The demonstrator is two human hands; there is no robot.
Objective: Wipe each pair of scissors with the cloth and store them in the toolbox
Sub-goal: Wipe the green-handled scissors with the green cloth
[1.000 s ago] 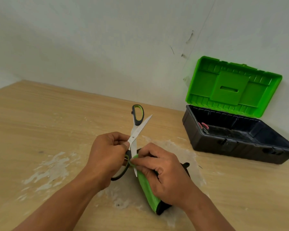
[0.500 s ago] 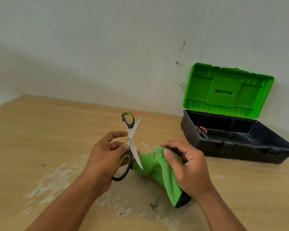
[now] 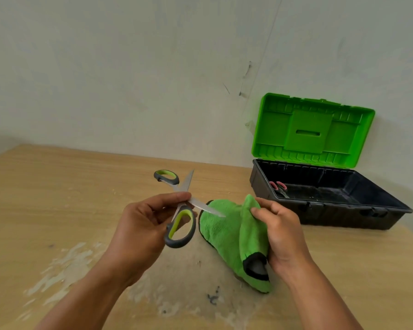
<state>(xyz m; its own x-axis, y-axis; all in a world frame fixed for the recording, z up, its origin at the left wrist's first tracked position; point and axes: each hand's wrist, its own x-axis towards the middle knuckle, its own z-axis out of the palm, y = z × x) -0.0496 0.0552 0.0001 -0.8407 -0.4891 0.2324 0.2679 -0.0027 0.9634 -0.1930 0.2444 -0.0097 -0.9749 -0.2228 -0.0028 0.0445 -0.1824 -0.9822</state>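
fingers of our left hand (image 3: 141,232) pinch the spread scissors (image 3: 184,206) above the surface (image 3: 57,198); those of our right hand (image 3: 281,231) curl round a fold of the cloth (image 3: 224,236), near one blade tip. the toolbox (image 3: 332,215) stands open.

My feed: left forearm (image 3: 93,289), right forearm (image 3: 315,294), both bare right to frame edge. Left hand (image 3: 141,225) bare, right hand (image 3: 284,232) bare. Fingers (image 3: 162,200) uncovered, wrists bare too.

Plain workroom, scuffed wooden table (image 3: 57,198), bare wall (image 3: 129,67), toolbox (image 3: 332,216)
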